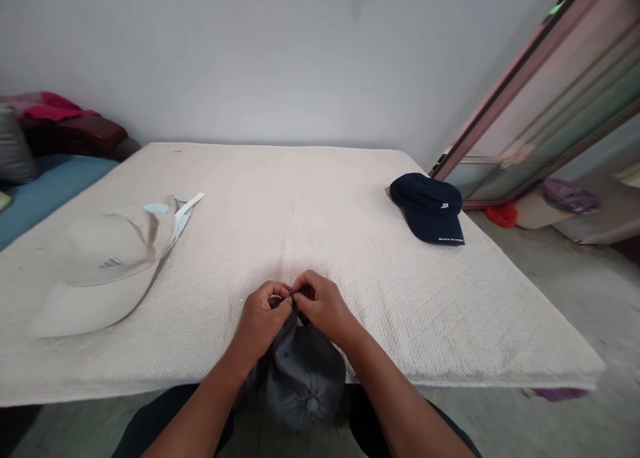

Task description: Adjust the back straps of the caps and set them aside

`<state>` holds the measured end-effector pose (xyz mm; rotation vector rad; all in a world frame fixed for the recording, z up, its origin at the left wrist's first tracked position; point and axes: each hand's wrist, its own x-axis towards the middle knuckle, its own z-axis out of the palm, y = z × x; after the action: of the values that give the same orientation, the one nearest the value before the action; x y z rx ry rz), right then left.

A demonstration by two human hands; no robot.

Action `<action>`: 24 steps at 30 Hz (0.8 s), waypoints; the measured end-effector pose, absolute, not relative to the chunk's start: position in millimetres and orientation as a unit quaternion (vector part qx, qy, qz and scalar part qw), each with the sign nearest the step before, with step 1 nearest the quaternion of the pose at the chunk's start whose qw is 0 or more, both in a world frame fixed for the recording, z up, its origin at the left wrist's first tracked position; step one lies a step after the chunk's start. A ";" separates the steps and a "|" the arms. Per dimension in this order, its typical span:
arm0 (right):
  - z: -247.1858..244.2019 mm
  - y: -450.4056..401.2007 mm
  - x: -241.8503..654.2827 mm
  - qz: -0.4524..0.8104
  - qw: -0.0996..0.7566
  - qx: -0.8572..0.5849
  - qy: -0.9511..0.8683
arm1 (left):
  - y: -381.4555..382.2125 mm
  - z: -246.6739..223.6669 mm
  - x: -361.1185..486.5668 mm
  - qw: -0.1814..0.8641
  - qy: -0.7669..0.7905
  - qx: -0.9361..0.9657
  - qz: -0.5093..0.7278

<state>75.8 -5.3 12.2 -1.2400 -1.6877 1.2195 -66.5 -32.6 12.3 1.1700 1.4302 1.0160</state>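
A dark grey baseball cap hangs at the near edge of the table, its crown and top button turned toward me. My left hand pinches the cap's back strap from the left. From the right, my right hand grips the same strap, and the fingertips of both hands nearly meet there. The fingers cover most of the strap, so its fastening cannot be made out. On the left of the table rests a beige cap with a light strap end sticking up. A navy cap with white lettering sits at the right.
A cream textured cloth covers the table, which stands against a grey wall. Left of it is a blue-covered seat with a grey cushion. A pink-framed glass door and a red bag are at the right.
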 end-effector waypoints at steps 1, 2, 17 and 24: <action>12.1 -5.5 75.1 0.468 0.349 -0.480 -0.654 | -31.9 12.6 -66.2 0.498 0.595 0.474 0.416; 12.1 -5.6 74.4 0.465 0.347 -0.482 -0.657 | -31.1 13.1 -65.8 0.498 0.601 0.468 0.415; 13.9 -4.2 83.4 0.437 0.303 -0.488 -0.692 | -31.5 8.7 -60.8 0.408 0.618 0.531 0.413; 13.5 -2.8 84.5 0.423 0.304 -0.503 -0.690 | -33.0 10.2 -60.2 0.398 0.599 0.561 0.410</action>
<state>84.5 -2.8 13.5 -1.3328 -1.8269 1.1204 -60.2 -33.0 10.2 1.4198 1.5178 1.0378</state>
